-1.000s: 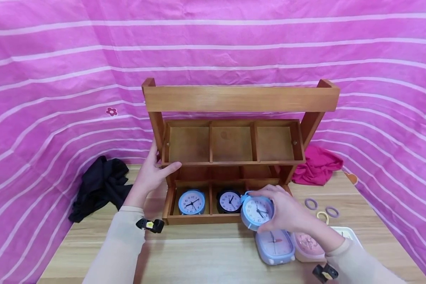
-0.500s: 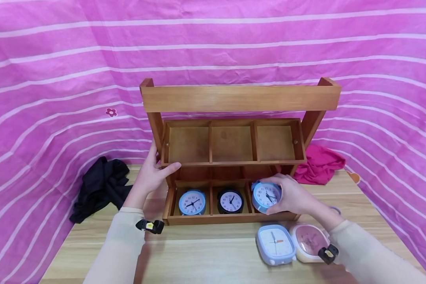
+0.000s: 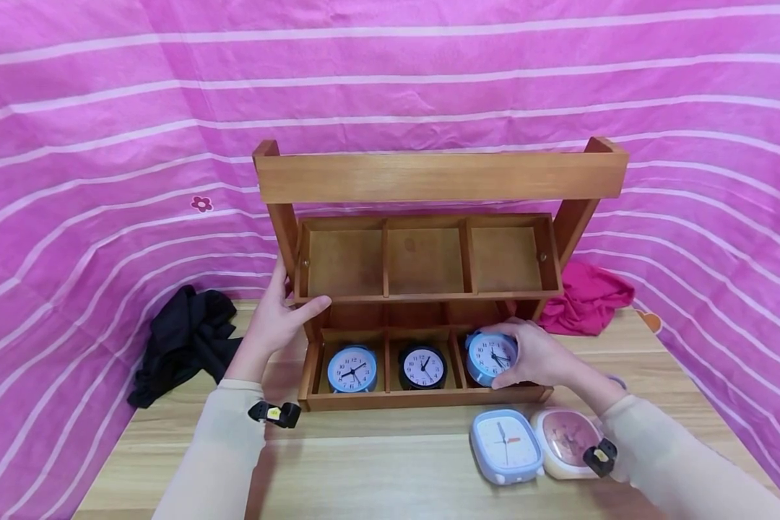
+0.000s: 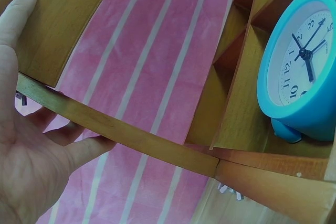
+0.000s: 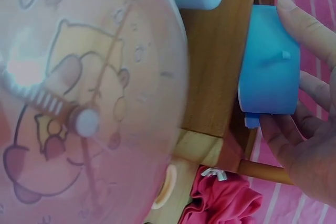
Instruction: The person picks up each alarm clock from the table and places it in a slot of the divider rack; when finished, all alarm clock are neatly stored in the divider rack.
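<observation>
My right hand [image 3: 541,355] grips a blue round alarm clock [image 3: 490,357] at the right-hand lower compartment of the wooden shelf [image 3: 442,179]. Seen from the right wrist, the blue clock [image 5: 270,59] has thumb and fingers on opposite sides. At the shelf's left post, my left hand [image 3: 279,318] holds on, thumb across the front and fingers behind, as the left wrist view shows on the post [image 4: 142,137]. Another blue alarm clock [image 3: 352,370] occupies the lower left compartment, and a black alarm clock [image 3: 422,367] the lower middle one. Both stand face outward.
In front of the shelf lie a pale blue square clock [image 3: 507,446] and a pink clock [image 3: 567,440], partly behind the right wrist. Black cloth [image 3: 185,339] is at left, magenta cloth [image 3: 585,300] at right. A pink striped curtain [image 3: 403,94] surrounds the table.
The right hand has carried the blue clock from in front of the shelf's right end up and rightward to the lower right compartment. The left hand stays on the post.
</observation>
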Action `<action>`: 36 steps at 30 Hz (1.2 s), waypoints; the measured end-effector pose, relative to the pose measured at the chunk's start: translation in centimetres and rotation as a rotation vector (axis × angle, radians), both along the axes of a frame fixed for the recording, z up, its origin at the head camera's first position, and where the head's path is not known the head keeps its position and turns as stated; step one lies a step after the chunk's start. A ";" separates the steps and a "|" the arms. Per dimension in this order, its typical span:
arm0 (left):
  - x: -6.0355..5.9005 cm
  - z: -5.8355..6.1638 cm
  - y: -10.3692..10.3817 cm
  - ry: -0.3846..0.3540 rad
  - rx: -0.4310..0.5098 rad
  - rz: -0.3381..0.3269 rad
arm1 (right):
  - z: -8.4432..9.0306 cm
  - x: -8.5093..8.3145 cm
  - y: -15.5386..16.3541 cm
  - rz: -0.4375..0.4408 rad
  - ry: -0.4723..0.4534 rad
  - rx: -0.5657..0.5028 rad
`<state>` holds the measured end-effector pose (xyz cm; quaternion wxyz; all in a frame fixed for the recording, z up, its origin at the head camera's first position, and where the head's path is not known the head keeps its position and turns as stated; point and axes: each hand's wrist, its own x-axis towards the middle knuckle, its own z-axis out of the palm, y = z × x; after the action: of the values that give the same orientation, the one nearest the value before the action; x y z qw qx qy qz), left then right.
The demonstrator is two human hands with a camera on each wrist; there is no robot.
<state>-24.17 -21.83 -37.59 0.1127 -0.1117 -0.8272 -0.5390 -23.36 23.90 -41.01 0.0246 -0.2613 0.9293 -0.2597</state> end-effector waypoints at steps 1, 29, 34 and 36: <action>0.0 0.0 0.0 -0.001 0.004 0.000 | -0.1 0.0 0.0 0.002 -0.005 0.001; 0.1 0.3 0.1 -0.021 0.014 -0.017 | -1.8 -1.0 1.0 0.039 -0.057 0.022; 0.1 0.3 0.1 -0.027 0.005 -0.007 | -1.8 -1.1 0.8 0.033 -0.065 0.022; 0.1 0.3 0.1 -0.031 0.007 -0.002 | -1.9 -1.1 0.7 0.029 -0.076 0.029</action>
<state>-24.10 -21.75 -37.33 0.0998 -0.1037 -0.8269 -0.5436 -24.51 24.62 -42.93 0.0673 -0.2645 0.9275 -0.2553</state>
